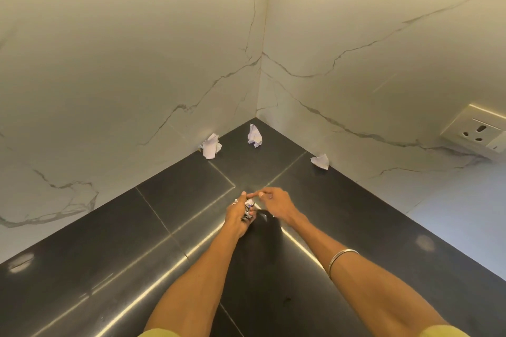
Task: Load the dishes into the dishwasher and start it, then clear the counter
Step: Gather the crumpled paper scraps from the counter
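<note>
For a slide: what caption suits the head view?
Left hand grips crumpled paper scraps over black stone counter.

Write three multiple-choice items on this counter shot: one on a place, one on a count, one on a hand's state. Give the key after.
1. Where does the wall socket sit?
A. on the right wall
B. on the left wall
C. flat in the counter

2. How many crumpled papers lie loose on the black counter near the walls?
A. one
B. three
C. six

3. What is the left hand doing?
A. lying flat on the counter
B. gripping crumpled paper scraps
C. holding a plate

Key: 1 A, it shows at the frame's right edge. 2 B, one by the left wall, one near the corner, one by the right wall. 3 B, its fingers curl round the scraps.
</note>
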A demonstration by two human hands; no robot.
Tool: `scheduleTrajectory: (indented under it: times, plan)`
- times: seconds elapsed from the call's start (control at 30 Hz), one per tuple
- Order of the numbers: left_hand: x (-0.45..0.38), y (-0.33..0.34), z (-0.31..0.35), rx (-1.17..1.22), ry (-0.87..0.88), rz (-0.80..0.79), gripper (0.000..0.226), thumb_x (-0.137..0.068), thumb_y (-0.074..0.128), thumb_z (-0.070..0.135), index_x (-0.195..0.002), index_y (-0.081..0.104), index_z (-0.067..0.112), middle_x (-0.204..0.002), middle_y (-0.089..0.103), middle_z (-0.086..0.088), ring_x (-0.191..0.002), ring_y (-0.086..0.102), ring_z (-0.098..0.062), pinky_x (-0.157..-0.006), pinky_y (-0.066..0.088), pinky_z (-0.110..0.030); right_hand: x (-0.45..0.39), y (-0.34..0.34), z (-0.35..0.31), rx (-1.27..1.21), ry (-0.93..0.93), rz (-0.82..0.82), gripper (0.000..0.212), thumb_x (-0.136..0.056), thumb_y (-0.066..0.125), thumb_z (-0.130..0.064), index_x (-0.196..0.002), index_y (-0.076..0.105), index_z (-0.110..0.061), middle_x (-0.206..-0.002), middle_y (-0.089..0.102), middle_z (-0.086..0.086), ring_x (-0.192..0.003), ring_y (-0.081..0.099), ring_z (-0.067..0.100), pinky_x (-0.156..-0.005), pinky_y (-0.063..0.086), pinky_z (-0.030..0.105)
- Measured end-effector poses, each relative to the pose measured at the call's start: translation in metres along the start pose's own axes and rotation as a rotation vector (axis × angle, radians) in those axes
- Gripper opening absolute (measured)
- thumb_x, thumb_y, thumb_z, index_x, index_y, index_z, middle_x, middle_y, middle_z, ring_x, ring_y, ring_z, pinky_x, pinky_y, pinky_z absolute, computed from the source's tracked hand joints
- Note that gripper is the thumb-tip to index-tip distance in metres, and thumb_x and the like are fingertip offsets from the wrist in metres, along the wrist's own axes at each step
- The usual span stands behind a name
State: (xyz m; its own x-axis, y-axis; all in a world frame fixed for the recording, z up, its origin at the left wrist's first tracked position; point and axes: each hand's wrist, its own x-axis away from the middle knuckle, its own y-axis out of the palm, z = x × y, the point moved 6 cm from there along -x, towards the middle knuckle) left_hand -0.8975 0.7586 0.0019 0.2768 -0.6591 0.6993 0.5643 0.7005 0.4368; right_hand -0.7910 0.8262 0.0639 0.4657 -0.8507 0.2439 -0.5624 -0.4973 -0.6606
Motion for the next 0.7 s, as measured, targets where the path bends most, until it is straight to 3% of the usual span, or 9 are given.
scheduleTrajectory:
  times: [0.13, 0.3, 0.5, 0.6, 0.7]
  plan:
    - [-0.014, 0.034, -0.004, 0.029, 0.015, -0.066, 0.029, -0.102, 0.051, 0.028, -0.092, 0.065, 0.004, -0.067, 0.048, -0.008, -0.037, 0.038, -0.008, -0.036, 0.036, -0.017, -0.019, -0.041, 0.038, 0.063, 0.114, 0.129, 0.033, -0.091, 0.052, -0.009, -0.119, 0.068, -0.02, -0.124, 0.064, 0.007, -0.114, 0.062, 0.024, -0.097, 0.045, 0.026]
    - [-0.03, 0.053, -0.006, 0.131, -0.001, -0.111, 0.027, -0.1, 0.054, 0.027, -0.096, 0.065, 0.003, -0.069, 0.048, -0.006, -0.043, 0.043, -0.01, -0.039, 0.039, -0.018, -0.047, -0.086, 0.069, 0.14, 0.179, 0.259, 0.059, -0.09, 0.055, -0.011, -0.146, 0.037, -0.016, -0.147, 0.031, 0.018, -0.128, 0.043, 0.042, -0.107, 0.039, 0.045]
    - [-0.047, 0.052, 0.001, 0.194, 0.012, -0.126, 0.015, -0.097, 0.059, 0.021, -0.097, 0.063, 0.006, -0.069, 0.051, -0.005, -0.044, 0.045, -0.01, -0.038, 0.037, -0.018, -0.076, -0.119, 0.099, 0.155, 0.235, 0.276, 0.083, -0.088, 0.06, -0.012, -0.157, 0.015, -0.027, -0.164, -0.005, 0.002, -0.143, 0.019, 0.044, -0.112, 0.032, 0.053]
    - [-0.054, 0.054, 0.005, 0.158, 0.023, -0.142, 0.014, -0.096, 0.062, 0.019, -0.098, 0.064, 0.005, -0.071, 0.051, -0.006, -0.047, 0.046, -0.011, -0.039, 0.038, -0.019, -0.089, -0.116, 0.112, 0.267, 0.284, 0.169, 0.09, -0.086, 0.059, -0.012, -0.158, 0.006, -0.023, -0.165, -0.006, -0.002, -0.14, 0.021, 0.046, -0.11, 0.035, 0.052]
    - [-0.056, 0.051, 0.008, 0.179, 0.028, -0.148, 0.014, -0.095, 0.063, 0.02, -0.099, 0.064, 0.006, -0.074, 0.051, -0.007, -0.047, 0.047, -0.011, -0.039, 0.039, -0.019, -0.097, -0.116, 0.12, 0.347, 0.351, 0.181, 0.086, -0.087, 0.06, -0.016, -0.155, 0.008, -0.007, -0.159, 0.014, 0.018, -0.14, 0.022, 0.046, -0.108, 0.035, 0.05]
